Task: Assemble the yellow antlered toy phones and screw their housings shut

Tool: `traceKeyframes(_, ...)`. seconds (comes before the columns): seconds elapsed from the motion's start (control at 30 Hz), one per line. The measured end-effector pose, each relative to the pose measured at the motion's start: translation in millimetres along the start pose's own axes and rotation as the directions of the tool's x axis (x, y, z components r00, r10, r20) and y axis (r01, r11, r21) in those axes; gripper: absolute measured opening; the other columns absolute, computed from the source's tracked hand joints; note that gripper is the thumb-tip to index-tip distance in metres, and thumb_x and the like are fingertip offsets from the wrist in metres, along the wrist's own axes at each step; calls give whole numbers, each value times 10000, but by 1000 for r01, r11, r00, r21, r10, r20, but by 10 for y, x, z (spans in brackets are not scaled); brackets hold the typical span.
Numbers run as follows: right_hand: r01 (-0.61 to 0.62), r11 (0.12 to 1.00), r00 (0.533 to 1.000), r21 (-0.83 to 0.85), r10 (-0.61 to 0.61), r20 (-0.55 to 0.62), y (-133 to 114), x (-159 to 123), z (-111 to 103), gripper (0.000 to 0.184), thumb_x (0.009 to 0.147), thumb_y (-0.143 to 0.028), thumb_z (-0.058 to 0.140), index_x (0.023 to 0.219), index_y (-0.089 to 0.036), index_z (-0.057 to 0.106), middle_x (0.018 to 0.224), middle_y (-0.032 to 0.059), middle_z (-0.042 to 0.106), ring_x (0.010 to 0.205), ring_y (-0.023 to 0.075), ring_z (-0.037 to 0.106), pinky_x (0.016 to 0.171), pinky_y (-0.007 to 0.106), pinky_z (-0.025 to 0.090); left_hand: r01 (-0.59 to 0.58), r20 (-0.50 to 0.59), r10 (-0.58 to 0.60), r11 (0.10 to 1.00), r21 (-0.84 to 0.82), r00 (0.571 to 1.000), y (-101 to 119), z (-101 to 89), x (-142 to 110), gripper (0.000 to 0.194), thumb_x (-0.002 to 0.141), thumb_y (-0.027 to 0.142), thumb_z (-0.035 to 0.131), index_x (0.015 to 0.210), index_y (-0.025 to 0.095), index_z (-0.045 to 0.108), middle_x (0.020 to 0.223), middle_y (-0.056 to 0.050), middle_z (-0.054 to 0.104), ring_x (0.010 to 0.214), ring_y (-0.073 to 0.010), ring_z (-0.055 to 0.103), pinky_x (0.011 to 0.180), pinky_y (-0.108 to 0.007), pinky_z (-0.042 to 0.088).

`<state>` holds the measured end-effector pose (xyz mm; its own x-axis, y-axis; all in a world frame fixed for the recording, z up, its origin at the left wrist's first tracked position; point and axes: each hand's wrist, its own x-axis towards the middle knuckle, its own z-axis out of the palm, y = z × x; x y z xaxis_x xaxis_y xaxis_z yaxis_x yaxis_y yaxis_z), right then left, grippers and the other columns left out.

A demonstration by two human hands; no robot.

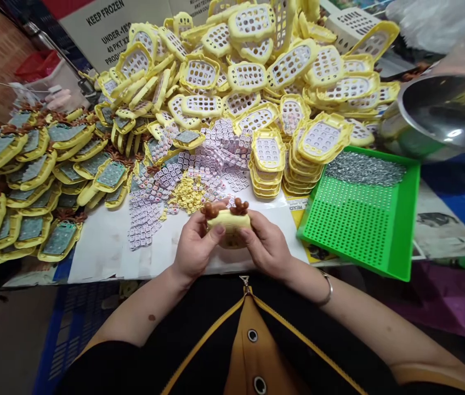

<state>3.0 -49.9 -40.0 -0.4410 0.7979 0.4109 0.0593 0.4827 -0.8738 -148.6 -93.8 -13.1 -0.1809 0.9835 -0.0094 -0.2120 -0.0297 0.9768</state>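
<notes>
L hand (193, 248) & R hand (271, 249) pinch yellow shell (230, 220) left of green tray (402, 236), prob. for steadiness. Frame stack (319, 141) adj. tray, prob. w/in reach.

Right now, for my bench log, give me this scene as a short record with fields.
Left hand: on one side of a yellow piece with brown antler-like knobs
Right hand: on the piece's other side
Ahead of hands: small yellow parts, printed lilac pieces
Behind those: heap of yellow frames
Left side: yellow shells with grey boards
Right side: green tray holding silvery bits; metal bowl beyond
Unclear: what the silvery bits are
</notes>
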Motion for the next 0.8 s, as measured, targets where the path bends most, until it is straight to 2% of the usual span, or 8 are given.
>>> traceKeyframes(0.07, -11, 998, 1000, 65, 12, -12, 25, -21, 4, 365, 980, -468, 451, 1216, -205, 545, 1131, 113, 706, 1018, 215, 684, 871, 337, 557, -38, 6, 38, 995, 90, 999, 4, -22, -40, 360, 818, 439, 721, 1089, 203, 704, 1222, -108, 714, 1119, -263, 670, 940, -391, 542)
traceKeyframes(0.13, 1, 996, 1000, 86, 0, -11, 25, -50, 19, 331, 963, -460, 496, 1180, -217, 557, 1082, 101, 715, 975, 217, 692, 845, 341, 564, -108, 3, 110, 967, 229, 994, 34, -22, -84, 310, 830, 399, 713, 1060, 192, 717, 1187, -116, 728, 1081, -261, 685, 916, -385, 551)
traceKeyframes(0.3, 47, 996, 991, 76, -37, -127, -36, -100, 87, 210, 932, -407, 558, 1065, -246, 578, 933, 72, 719, 825, 209, 694, 734, 333, 566, -373, 64, 385, 820, 434, 921, 98, 12, -107, 194, 836, 315, 702, 990, 201, 728, 1031, -80, 762, 982, -222, 701, 919, -372, 540)
traceKeyframes(0.37, -28, 994, 992, 106, 41, -116, -39, -98, 113, 250, 912, -462, 572, 1032, -243, 589, 914, 73, 714, 832, 224, 687, 757, 357, 568, -329, 69, 330, 852, 407, 941, 88, 0, -79, 212, 848, 353, 687, 987, 197, 723, 1044, -88, 757, 1002, -228, 695, 924, -375, 537)
traceKeyframes(0.5, -257, 914, 959, 315, 282, -36, 15, -70, 141, 422, 864, -628, 571, 1023, -239, 603, 973, 71, 701, 902, 221, 669, 815, 366, 565, -128, 92, 103, 936, 327, 990, 66, -70, -41, 421, 808, 410, 727, 1171, 202, 683, 1353, -127, 636, 1200, -271, 621, 999, -376, 502)
traceKeyframes(0.57, -301, 861, 940, 409, 340, -26, 40, -51, 127, 465, 819, -655, 619, 1034, -243, 615, 1031, 65, 690, 951, 212, 658, 855, 359, 558, -85, 105, 51, 930, 356, 993, 83, -103, -50, 447, 821, 390, 712, 1222, 199, 664, 1332, -122, 652, 1179, -261, 635, 996, -365, 502)
traceKeyframes(0.7, -275, 836, 947, 475, 322, -18, 45, -6, 57, 503, 708, -555, 792, 1092, -266, 641, 1047, 34, 667, 915, 169, 645, 817, 317, 556, -176, 196, 77, 810, 559, 977, 148, -111, -96, 323, 845, 281, 667, 1160, 220, 699, 1124, -74, 751, 1008, -224, 703, 925, -350, 538)
traceKeyframes(0.8, -297, 846, 939, 443, 342, -24, 23, 1, 49, 371, 691, -473, 829, 930, -243, 663, 902, 9, 656, 815, 143, 632, 726, 278, 552, -304, 257, 170, 653, 693, 951, 155, -55, -111, 324, 847, 212, 616, 1160, 230, 697, 1154, -69, 744, 1040, -227, 700, 937, -352, 539)
